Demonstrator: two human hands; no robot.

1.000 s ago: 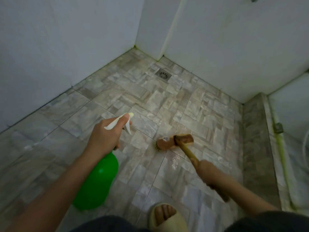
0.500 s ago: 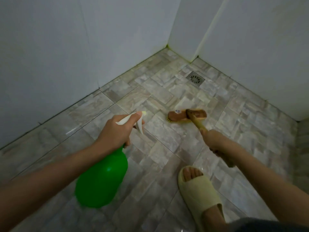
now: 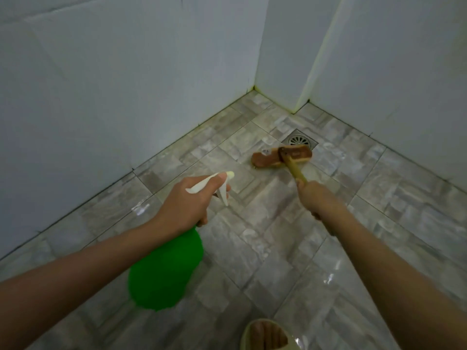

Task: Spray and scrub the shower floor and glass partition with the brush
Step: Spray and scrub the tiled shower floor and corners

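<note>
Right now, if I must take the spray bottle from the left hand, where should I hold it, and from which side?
Probably the green body of the spray bottle, from below or its right side. The left hand grips the neck, so only the round belly hangs free.

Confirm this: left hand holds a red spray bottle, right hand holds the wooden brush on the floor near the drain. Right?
Not quite: the head view shows the spray bottle in the left hand is green, not red. The right hand does hold the wooden brush on the floor near the drain.
</note>
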